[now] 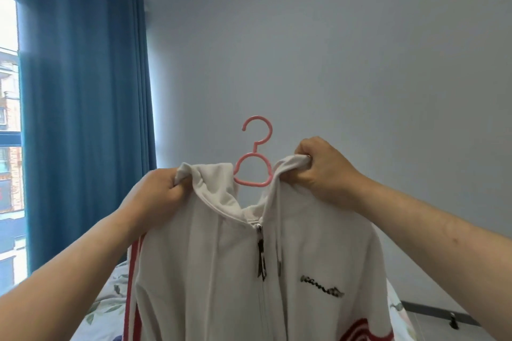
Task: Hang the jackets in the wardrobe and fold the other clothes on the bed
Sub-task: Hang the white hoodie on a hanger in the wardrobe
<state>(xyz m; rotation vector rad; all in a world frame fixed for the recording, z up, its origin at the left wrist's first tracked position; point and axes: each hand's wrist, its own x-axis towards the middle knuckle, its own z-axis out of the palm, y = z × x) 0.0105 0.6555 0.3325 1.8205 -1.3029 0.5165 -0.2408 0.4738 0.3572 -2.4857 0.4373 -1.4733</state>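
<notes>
White jacket (249,271): zipped, red stripes, held up mid-frame; pink hanger (256,152) in its neck, hook above.
L hand (158,191): fist gripped hood (219,183) at left edge.
R hand (321,166): fist gripped hood's right edge.
Bed (108,302): floral cover, low, behind jacket.
Curtain (83,105): blue, full height, far left by window (8,91).
Wall (332,50): plain pale grey-blue.

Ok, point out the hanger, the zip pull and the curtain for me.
hanger (270,131), head view, right curve of its pink hook.
zip pull (260,256), head view, its dangling dark tab.
curtain (83,91), head view, blue folds beside the window.
</notes>
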